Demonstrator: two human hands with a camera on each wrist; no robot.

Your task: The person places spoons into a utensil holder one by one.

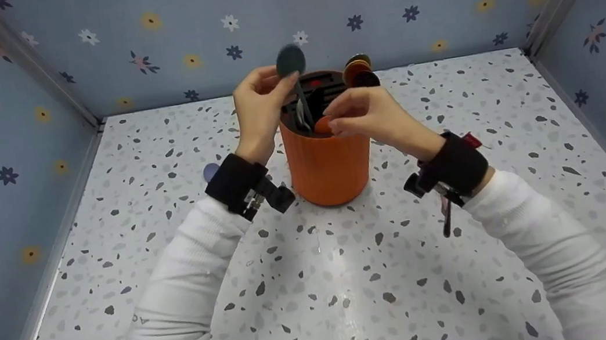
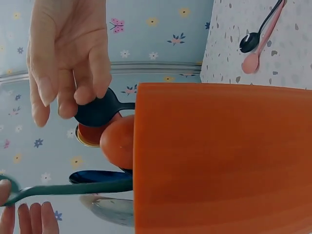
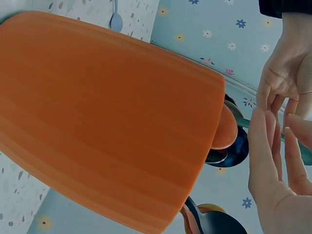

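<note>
My left hand (image 1: pixel 262 102) pinches a dark green spoon (image 1: pixel 290 59) close to its bowl. The spoon's handle (image 2: pixel 78 189) runs down into an orange utensil holder (image 1: pixel 329 169) with a dark slotted top. Over the holder's front rim is my right hand (image 1: pixel 369 114), its fingers loosely bent beside an orange spoon (image 1: pixel 323 126); in the right wrist view these fingers (image 3: pixel 261 146) hold nothing. Black and orange spoons (image 1: pixel 357 71) stand at the holder's back right. A silvery spoon (image 2: pixel 109 209) and a dark blue one (image 2: pixel 100 176) stand near the green handle.
A blue spoon (image 1: pixel 211 172) lies on the speckled table (image 1: pixel 327 307) by the left wrist. To the right, partly under the right wrist, lie a black spoon (image 2: pixel 249 42) and a pink spoon (image 2: pixel 251 63). Flowered panels (image 1: pixel 259 17) enclose the back and sides.
</note>
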